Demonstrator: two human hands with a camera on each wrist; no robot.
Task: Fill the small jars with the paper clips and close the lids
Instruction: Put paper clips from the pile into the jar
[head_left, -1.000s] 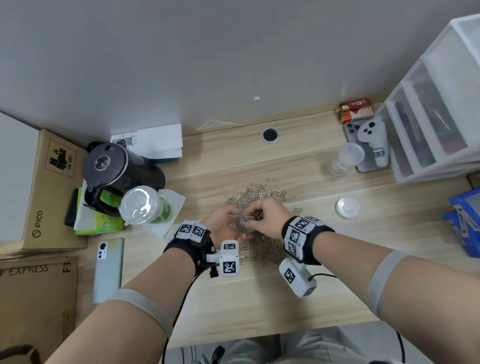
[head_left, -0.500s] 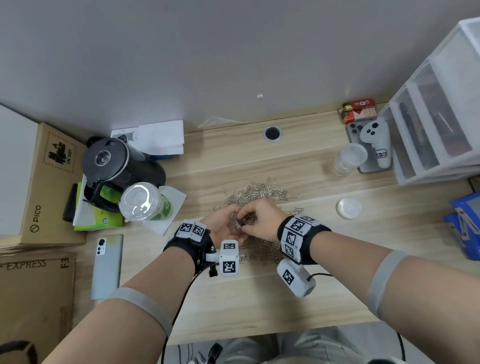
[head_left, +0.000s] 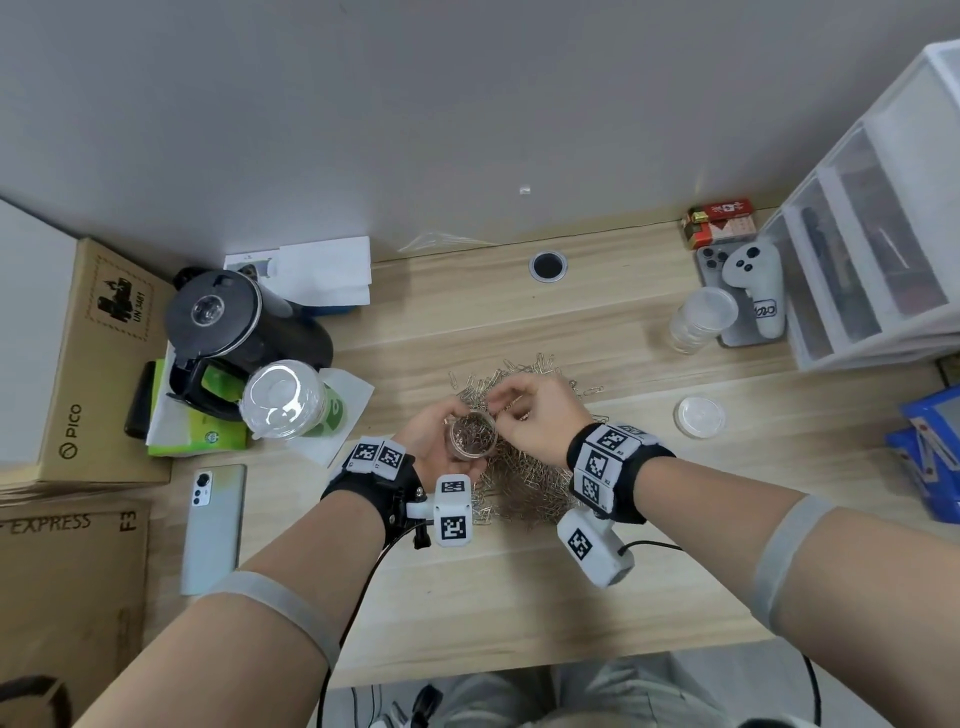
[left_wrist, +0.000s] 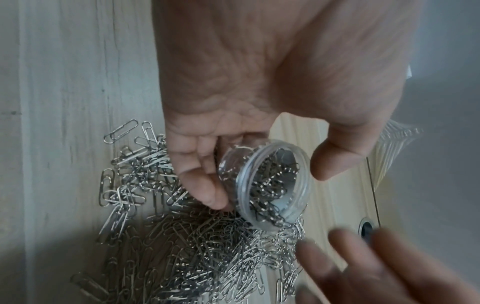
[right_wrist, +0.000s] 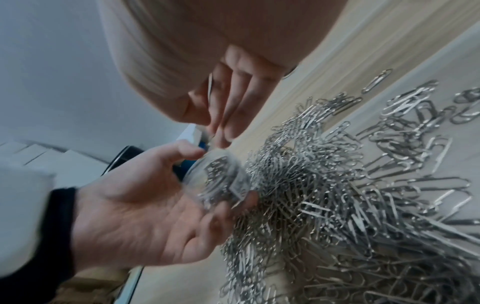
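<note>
My left hand (head_left: 434, 441) grips a small clear jar (head_left: 471, 435) partly filled with paper clips. Its mouth is open and tilted toward the pile (left_wrist: 272, 185). My right hand (head_left: 506, 410) hovers just past the jar's far rim. Its fingertips (right_wrist: 217, 127) are pressed together, and a thin metal sliver that looks like a paper clip sits between thumb and forefinger. A big heap of silver paper clips (head_left: 524, 483) lies on the wooden desk under both hands. A clear round lid (head_left: 699, 415) lies to the right. A stack of empty jars (head_left: 701, 319) stands farther back.
A black kettle (head_left: 234, 332), a lidded plastic cup (head_left: 284, 400) and a phone (head_left: 213, 525) sit to the left, beside cardboard boxes (head_left: 78, 364). A white drawer unit (head_left: 872, 249) and a controller (head_left: 758, 291) stand at the right. A cable hole (head_left: 547, 266) is at the back.
My right hand's fingers were over the jar's mouth; they have lifted off to the right, so the mouth and the clips inside show. The left hand keeps holding the jar.
</note>
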